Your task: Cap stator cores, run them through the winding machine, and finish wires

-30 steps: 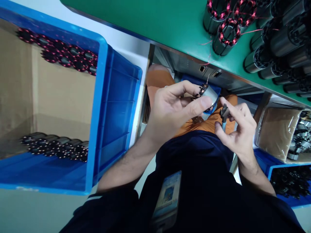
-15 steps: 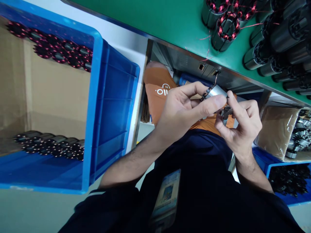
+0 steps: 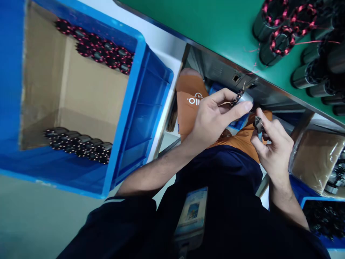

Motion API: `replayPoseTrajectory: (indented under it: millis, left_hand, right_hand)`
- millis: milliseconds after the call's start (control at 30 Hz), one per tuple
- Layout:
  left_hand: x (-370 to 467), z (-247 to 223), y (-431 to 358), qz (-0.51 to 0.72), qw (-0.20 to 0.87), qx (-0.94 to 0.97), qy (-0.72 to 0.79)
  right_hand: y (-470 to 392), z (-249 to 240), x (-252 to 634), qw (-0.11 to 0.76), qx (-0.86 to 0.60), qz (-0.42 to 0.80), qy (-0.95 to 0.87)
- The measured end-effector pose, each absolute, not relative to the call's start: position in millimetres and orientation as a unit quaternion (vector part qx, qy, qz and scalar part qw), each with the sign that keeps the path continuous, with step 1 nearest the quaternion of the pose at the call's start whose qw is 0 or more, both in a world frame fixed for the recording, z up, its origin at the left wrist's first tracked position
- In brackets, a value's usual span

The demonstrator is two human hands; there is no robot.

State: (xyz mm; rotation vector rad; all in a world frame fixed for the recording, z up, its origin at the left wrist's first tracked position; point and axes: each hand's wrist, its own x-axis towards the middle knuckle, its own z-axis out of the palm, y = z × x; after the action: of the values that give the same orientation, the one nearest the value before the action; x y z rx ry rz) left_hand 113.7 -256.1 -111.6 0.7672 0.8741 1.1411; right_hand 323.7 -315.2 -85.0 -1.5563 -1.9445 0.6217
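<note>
My left hand [image 3: 208, 120] is partly curled, thumb and fingers closed on a wound core [image 3: 246, 97], a smooth, silvery cylinder with a dark, toothed end and a thin copper wire end [image 3: 244, 85] sticking up from it. The core is above my lap, just short of the overhanging worktop [image 3: 202, 18]. In my right hand [image 3: 277, 144], the fingers are bent around a small tool [image 3: 258, 124] with a dark metal head and a light blue handle; its head is near the core but apart from it. The worktop's green, smooth surface ends in a hard metal edge beyond my hands, above a grey metal cabinet [image 3: 223, 68]. Upright cores with red windings [image 3: 277, 43] stand on it, loose red strands trailing, beside plainer metal cores [image 3: 304, 76]. To my left, the high, ribbed wall of a blue plastic crate [image 3: 121, 118] stands beside my forearm. Inside are matte brown cardboard [image 3: 91, 90], a red-wound row [image 3: 105, 54] and a copper-dotted row [image 3: 81, 144]. Orange cloth [image 3: 190, 90] with white lettering covers my legs. At my right are a carton under shiny, wrinkled plastic [image 3: 311, 156] and a blue bin [image 3: 323, 198] of black parts, too dark to make out.
</note>
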Motion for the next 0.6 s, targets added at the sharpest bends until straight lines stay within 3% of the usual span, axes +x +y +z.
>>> replayPoseTrajectory:
  millis: [200,333,467,600]
  left_hand:
    - [47.8,-116.6,-260.6,0.519,0.608,0.384,0.462]
    - [-65.1,-107.6,-275.1,0.517,0.397,0.544,0.529]
    - [-172.3,-93.2,-298.0,0.301,0.213,0.621,0.692]
    - [-223.3,-102.0,-322.7,0.084,0.291,0.645,0.701]
  right_hand:
    - [-305.4,-98.3,331.0,0.2,-0.606,0.226,-0.736]
    - [-303.5,-123.5,353.0,0.178,-0.577,0.232,-0.762]
    - [-307.3,-142.8,372.1,0.164,-0.558,0.232,-0.78]
    - [-311.7,-149.6,381.6,0.09,-0.602,0.242,-0.756]
